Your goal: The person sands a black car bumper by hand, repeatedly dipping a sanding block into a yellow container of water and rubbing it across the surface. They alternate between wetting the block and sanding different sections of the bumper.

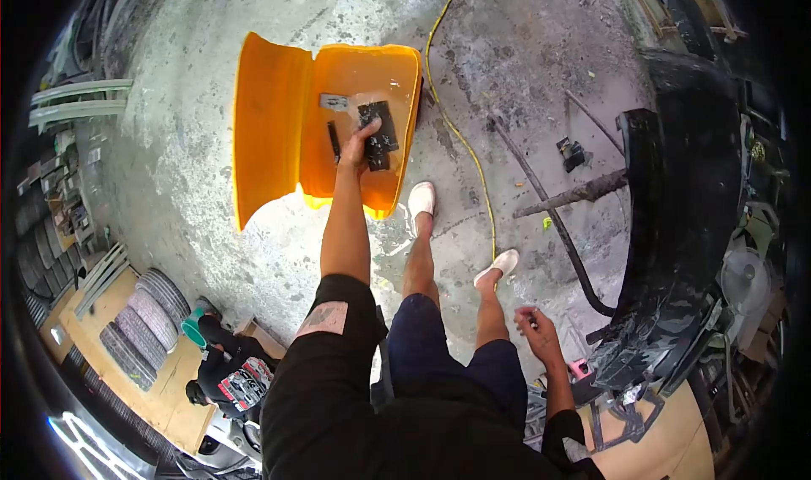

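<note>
My left hand (355,149) reaches down over the seat of an orange plastic chair (269,129). Its thumb and fingers close on a thin black sheet (382,122) that resembles sandpaper. Partly under that hand, another dark piece (378,160) shows on the seat. A narrow black strip (333,139) lies just left of my fingers, and a small grey rectangular piece (334,101) rests farther up. My right hand (539,335) hangs low beside my leg, fingers curled; something small and dark shows at the fingertips, too small to name.
A yellow hose (463,138) runs across the concrete floor. To the right stand a metal frame (545,197) and a large black panel (676,226). A small black object (572,153) lies near the frame. Another person (236,370) in black is at the lower left.
</note>
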`<state>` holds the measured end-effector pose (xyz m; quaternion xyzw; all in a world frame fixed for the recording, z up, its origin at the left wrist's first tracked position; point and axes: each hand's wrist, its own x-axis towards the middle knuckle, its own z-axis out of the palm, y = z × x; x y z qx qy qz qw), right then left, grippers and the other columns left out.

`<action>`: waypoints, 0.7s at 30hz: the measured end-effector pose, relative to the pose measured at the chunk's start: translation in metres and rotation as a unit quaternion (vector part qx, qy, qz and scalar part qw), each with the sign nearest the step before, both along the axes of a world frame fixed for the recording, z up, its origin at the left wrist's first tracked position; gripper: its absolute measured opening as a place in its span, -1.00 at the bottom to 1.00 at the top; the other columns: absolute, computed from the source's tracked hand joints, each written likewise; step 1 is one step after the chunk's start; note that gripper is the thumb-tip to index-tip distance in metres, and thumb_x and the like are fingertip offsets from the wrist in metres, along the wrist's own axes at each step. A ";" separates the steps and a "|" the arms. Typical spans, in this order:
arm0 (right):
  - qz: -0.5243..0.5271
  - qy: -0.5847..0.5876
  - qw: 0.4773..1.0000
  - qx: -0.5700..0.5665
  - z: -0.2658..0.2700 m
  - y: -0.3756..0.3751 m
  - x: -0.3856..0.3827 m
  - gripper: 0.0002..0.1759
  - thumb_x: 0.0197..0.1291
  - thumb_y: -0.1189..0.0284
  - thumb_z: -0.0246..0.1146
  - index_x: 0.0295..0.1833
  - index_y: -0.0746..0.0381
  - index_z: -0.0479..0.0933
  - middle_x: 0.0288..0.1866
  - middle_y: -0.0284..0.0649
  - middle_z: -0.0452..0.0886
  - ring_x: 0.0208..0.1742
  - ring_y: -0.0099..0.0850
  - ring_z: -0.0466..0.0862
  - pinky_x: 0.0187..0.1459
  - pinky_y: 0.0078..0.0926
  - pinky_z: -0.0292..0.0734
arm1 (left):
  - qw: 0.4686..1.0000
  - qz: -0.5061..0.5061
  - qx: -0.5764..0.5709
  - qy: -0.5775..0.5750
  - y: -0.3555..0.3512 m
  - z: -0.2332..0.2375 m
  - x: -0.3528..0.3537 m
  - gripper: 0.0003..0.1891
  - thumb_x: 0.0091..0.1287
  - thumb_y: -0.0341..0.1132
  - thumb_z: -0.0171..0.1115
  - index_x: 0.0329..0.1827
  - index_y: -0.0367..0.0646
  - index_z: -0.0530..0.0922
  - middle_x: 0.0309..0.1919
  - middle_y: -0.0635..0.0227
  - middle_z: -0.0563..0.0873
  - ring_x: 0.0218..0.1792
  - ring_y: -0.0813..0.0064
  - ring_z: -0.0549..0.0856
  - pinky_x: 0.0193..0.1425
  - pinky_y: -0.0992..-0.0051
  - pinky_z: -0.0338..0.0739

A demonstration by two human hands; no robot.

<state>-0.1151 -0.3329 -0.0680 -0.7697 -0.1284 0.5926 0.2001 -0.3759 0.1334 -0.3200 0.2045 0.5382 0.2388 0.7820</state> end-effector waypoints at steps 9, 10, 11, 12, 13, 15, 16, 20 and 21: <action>-0.226 0.142 0.919 0.290 0.065 0.111 0.049 -0.66 0.55 0.39 0.28 0.30 0.33 0.60 0.15 -0.20 0.71 0.15 -0.39 0.71 0.15 -0.40 0.66 | 0.922 -0.337 0.185 -0.035 -0.162 0.322 0.153 -0.61 0.50 -0.21 0.42 0.26 -0.23 0.63 -0.04 0.38 0.79 -0.08 0.64 0.74 0.01 0.55 0.67; -0.263 0.158 0.898 0.314 0.075 0.103 0.062 -0.67 0.53 0.36 0.31 0.26 0.32 0.62 0.08 -0.23 0.73 0.08 -0.42 0.73 0.08 -0.43 0.68 | 0.912 -0.352 0.207 -0.037 -0.193 0.329 0.172 -0.61 0.50 -0.22 0.42 0.27 -0.23 0.62 -0.02 0.38 0.79 -0.05 0.66 0.72 0.03 0.55 0.66; -0.272 0.157 0.893 0.323 0.078 0.084 0.079 -0.67 0.53 0.36 0.31 0.26 0.32 0.62 0.08 -0.23 0.73 0.08 -0.42 0.73 0.08 -0.43 0.68 | 0.911 -0.341 0.227 -0.037 -0.223 0.335 0.192 -0.58 0.49 -0.22 0.43 0.28 -0.27 0.60 -0.03 0.36 0.80 -0.07 0.64 0.73 0.02 0.53 0.66; -0.282 0.159 0.886 0.332 0.078 0.064 0.092 -0.68 0.50 0.33 0.35 0.19 0.31 0.63 -0.02 -0.27 0.72 -0.02 -0.46 0.72 -0.01 -0.45 0.67 | 0.912 -0.328 0.245 -0.033 -0.252 0.343 0.207 -0.55 0.48 -0.22 0.45 0.30 -0.30 0.58 -0.04 0.34 0.81 -0.09 0.61 0.74 0.02 0.51 0.66; -0.287 0.163 0.880 0.341 0.086 0.048 0.102 -0.69 0.47 0.29 0.39 0.13 0.29 0.65 -0.11 -0.31 0.72 -0.11 -0.50 0.71 -0.10 -0.48 0.66 | 0.927 -0.295 0.226 -0.050 -0.277 0.355 0.221 -0.60 0.50 -0.25 0.42 0.27 -0.28 0.60 -0.04 0.33 0.81 -0.10 0.61 0.74 0.01 0.52 0.67; -0.296 0.162 0.883 0.325 0.112 0.018 0.121 -0.75 0.45 0.32 0.40 0.07 0.25 0.64 -0.17 -0.35 0.71 -0.18 -0.54 0.68 -0.15 -0.48 0.61 | 0.946 -0.256 0.190 -0.065 -0.323 0.374 0.242 -0.61 0.49 -0.27 0.42 0.27 -0.27 0.60 -0.05 0.32 0.80 -0.10 0.60 0.75 0.02 0.51 0.68; -0.306 0.153 0.889 0.306 0.123 0.006 0.128 -0.81 0.44 0.35 0.42 0.00 0.21 0.63 -0.23 -0.38 0.69 -0.25 -0.59 0.66 -0.20 -0.47 0.57 | 0.961 -0.215 0.150 -0.089 -0.341 0.382 0.250 -0.63 0.49 -0.29 0.42 0.26 -0.26 0.61 -0.05 0.31 0.80 -0.10 0.59 0.75 0.03 0.50 0.68; -0.274 0.115 0.893 0.339 0.120 -0.033 0.148 -0.73 0.36 0.32 0.50 -0.03 0.27 0.66 -0.28 -0.40 0.66 -0.34 -0.61 0.63 -0.35 -0.59 0.56 | 0.970 -0.151 0.102 -0.164 -0.392 0.408 0.272 -0.56 0.64 -0.03 0.17 0.23 -0.27 0.61 -0.06 0.28 0.79 -0.11 0.52 0.78 0.03 0.48 0.70; -0.291 0.129 0.887 0.334 0.122 -0.036 0.152 -0.71 0.34 0.32 0.52 -0.02 0.28 0.66 -0.32 -0.42 0.65 -0.36 -0.63 0.61 -0.38 -0.60 0.55 | 0.967 -0.156 0.052 -0.197 -0.399 0.404 0.271 -0.48 0.68 0.08 0.03 0.22 -0.26 0.62 -0.06 0.26 0.79 -0.09 0.50 0.78 0.06 0.50 0.68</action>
